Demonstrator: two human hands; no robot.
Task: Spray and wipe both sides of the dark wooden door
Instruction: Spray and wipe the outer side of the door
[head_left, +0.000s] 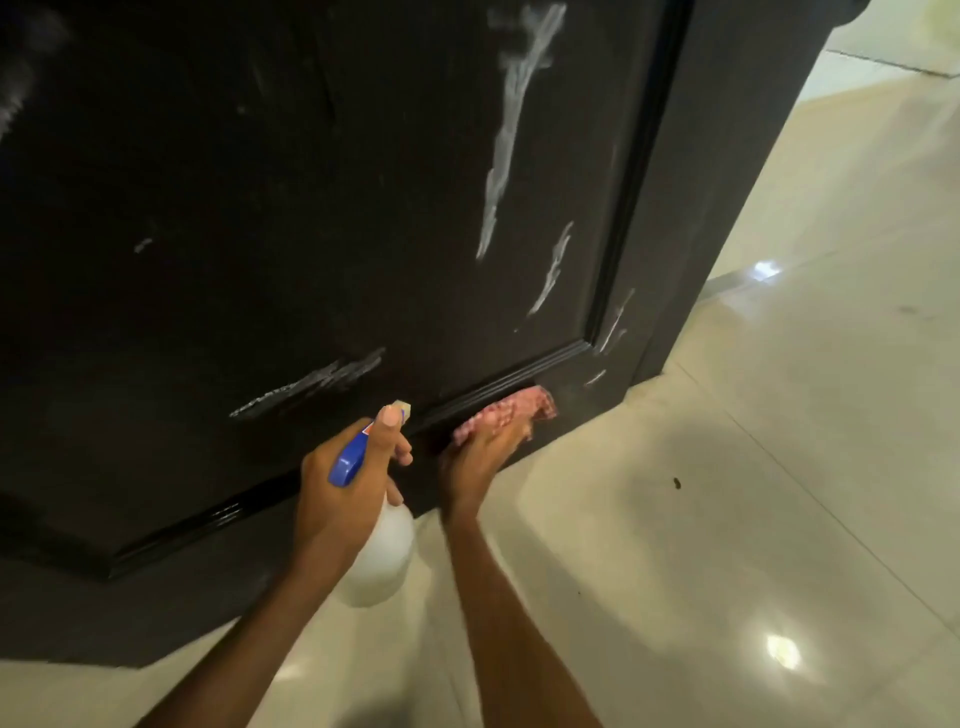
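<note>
Low against a dark wooden door (311, 208), a person works with both hands. The left hand (345, 483) grips a white spray bottle (376, 556) by its blue trigger head, fingers curled round it, nozzle toward the panel. The right hand (480, 452) presses a pink cloth (511, 410) flat against the door's bottom rail, fingers straight. White foam streaks (506, 145) run down the panel. Glossy pale floor tiles (727, 493) spread to the right.

The spray bottle (382, 545) is held just left of the cloth (511, 413), which is pressed on the door (311, 208) near its bottom right corner.
</note>
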